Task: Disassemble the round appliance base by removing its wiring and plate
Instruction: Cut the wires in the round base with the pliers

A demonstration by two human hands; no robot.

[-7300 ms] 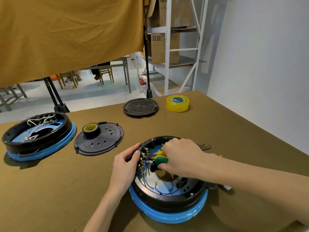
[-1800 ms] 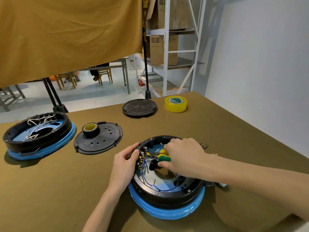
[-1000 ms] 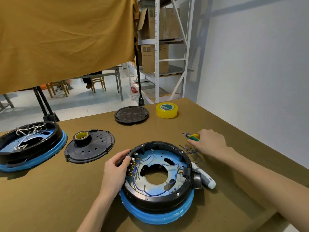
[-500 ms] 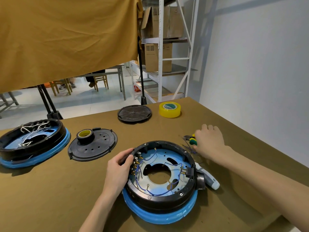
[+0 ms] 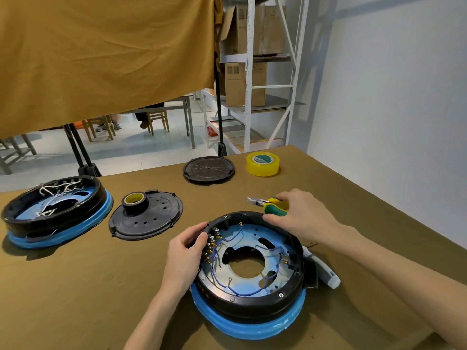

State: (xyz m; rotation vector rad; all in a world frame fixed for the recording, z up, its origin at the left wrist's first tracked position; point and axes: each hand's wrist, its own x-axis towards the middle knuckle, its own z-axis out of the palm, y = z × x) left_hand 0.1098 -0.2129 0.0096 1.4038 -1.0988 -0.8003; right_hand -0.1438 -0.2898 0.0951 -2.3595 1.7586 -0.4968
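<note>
The round appliance base [image 5: 252, 309], black with a blue rim, lies open in front of me. Inside it a blue-tinted metal plate [image 5: 271, 263] carries loose blue wires [image 5: 237, 290] and brass terminals along its left side. My left hand [image 5: 188, 251] grips the base's left rim by the terminals. My right hand [image 5: 302, 218] holds yellow-and-green pliers [image 5: 270, 205] just above the base's far rim, their jaws pointing left.
A white-and-grey tool [image 5: 322, 270] lies against the base's right side. A second base with white wires [image 5: 54, 210] sits far left. A black cover with a tape roll on it [image 5: 146, 214], another black disc [image 5: 209, 170] and yellow tape [image 5: 262, 164] lie beyond.
My right hand left the inside of the base, moved the pliers out to the table on the right, and now brings them back over the base's far rim. The left hand has stayed put.
</note>
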